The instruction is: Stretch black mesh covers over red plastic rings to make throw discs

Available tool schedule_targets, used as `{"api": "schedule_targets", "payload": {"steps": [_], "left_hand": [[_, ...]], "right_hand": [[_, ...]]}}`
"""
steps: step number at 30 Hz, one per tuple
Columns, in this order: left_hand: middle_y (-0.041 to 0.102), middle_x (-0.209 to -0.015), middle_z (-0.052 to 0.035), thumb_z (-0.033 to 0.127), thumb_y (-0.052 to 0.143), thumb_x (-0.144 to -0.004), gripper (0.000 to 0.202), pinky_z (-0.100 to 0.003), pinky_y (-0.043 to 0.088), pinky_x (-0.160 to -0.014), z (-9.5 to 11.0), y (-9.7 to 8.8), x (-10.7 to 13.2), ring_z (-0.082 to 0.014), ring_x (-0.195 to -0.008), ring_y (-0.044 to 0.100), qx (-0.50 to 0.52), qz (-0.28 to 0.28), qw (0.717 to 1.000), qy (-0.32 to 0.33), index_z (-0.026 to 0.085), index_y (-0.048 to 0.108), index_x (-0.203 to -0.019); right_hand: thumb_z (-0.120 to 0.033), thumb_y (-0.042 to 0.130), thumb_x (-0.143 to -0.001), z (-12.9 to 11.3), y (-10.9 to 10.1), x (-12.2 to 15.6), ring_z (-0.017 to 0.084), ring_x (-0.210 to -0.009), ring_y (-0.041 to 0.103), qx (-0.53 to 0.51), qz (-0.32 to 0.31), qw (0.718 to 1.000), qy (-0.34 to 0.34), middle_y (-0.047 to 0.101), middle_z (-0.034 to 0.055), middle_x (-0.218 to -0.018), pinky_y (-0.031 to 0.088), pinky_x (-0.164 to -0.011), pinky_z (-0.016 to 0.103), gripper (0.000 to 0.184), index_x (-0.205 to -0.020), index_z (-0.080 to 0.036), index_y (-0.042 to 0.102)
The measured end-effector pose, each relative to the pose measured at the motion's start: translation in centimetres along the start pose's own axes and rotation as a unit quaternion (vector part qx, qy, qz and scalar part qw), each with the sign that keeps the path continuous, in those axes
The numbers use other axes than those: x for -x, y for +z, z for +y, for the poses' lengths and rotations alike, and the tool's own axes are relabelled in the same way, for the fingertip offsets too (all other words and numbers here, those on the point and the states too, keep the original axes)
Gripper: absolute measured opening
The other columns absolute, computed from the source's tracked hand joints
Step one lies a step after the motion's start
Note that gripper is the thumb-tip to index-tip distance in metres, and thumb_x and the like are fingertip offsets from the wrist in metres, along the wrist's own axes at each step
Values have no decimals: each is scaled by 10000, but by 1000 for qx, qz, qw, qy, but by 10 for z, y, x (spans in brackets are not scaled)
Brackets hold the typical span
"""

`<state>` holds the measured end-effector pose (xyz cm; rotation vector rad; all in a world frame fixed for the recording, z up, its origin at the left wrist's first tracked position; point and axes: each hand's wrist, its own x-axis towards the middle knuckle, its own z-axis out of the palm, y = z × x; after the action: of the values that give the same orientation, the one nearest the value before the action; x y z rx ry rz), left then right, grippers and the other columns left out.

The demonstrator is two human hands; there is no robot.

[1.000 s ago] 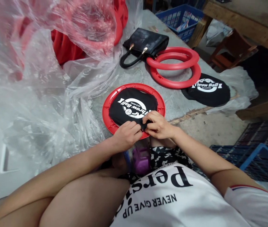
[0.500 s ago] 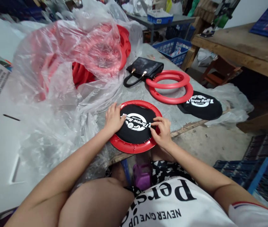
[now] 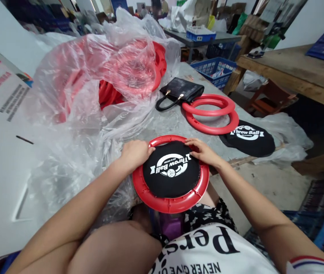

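A red plastic ring [image 3: 176,205] lies at the near table edge, half overhanging it toward my lap. A round black cloth [image 3: 171,170] with white "Throw Ball" print is stretched inside it. My left hand [image 3: 134,153] rests on the ring's far left side, fingers curled over the cloth's edge. My right hand [image 3: 203,150] presses the cloth's far right edge, fingers bent against the ring. Both hands hold the cloth to the ring.
Two more red rings [image 3: 211,114] lie stacked further back, beside a black handbag [image 3: 181,91]. A pile of black printed cloths [image 3: 249,137] sits on clear plastic to the right. A big clear bag of red rings [image 3: 101,72] fills the left. A wooden bench [image 3: 293,76] stands right.
Both hands have slid from the ring's near edge round to its far side. The ring with its cloth has come closer to me, over the table edge.
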<state>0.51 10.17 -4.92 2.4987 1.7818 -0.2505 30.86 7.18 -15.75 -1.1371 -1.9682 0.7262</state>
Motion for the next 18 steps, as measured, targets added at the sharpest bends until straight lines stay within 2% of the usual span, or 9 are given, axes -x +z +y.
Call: {"api": "schedule_targets", "payload": {"steps": [4, 7, 10, 13, 16, 18], "left_hand": [[687, -1044, -155, 311, 518, -977, 289, -430, 487, -859, 13, 25, -7, -325, -1030, 618, 13, 131, 984, 119, 161, 765, -959], [651, -1112, -154, 286, 583, -951, 223, -464, 474, -921, 24, 46, -19, -328, -1114, 551, 25, 171, 972, 158, 166, 760, -887], [625, -1207, -171, 283, 635, -928, 179, -503, 433, -1020, 32, 59, -29, -341, -1210, 496, 43, 181, 966, 178, 146, 750, -912], [574, -1335, -186, 248, 655, -908, 150, -510, 399, -1081, 36, 65, -35, -353, -1297, 447, 95, 170, 968, 160, 132, 723, -974], [575, -1346, -148, 216, 703, -854, 51, -512, 404, -1075, 36, 67, -39, -347, -1291, 453, 182, 148, 965, 116, 175, 681, -874], [607, -1285, -113, 184, 712, -823, 81, -501, 413, -1052, 36, 66, -40, -327, -1241, 486, 226, 133, 960, 102, 195, 634, -803]], "right_hand": [[-39, 574, -745, -4, -3, -11, 264, -1320, 568, 16, -27, 999, -30, 614, 121, -1377, 411, -1156, 563, 522, -1227, -219, 665], [-21, 542, -725, -8, 1, -11, 254, -1323, 573, 17, -35, 998, -43, 616, 110, -1384, 423, -1156, 549, 563, -1234, -230, 662], [-28, 535, -736, -9, 3, -9, 251, -1321, 578, 14, -34, 998, -48, 627, 108, -1373, 434, -1150, 541, 543, -1224, -229, 666], [-34, 536, -746, -7, 3, -8, 248, -1309, 589, 14, -31, 998, -48, 633, 114, -1368, 443, -1142, 539, 537, -1233, -224, 659], [-34, 543, -742, -6, 3, -7, 248, -1293, 602, 12, -29, 998, -48, 635, 115, -1368, 452, -1135, 538, 540, -1233, -225, 659], [-34, 544, -743, -7, 4, -5, 250, -1283, 610, 12, -30, 998, -52, 639, 115, -1363, 462, -1126, 536, 536, -1231, -223, 660]]}}
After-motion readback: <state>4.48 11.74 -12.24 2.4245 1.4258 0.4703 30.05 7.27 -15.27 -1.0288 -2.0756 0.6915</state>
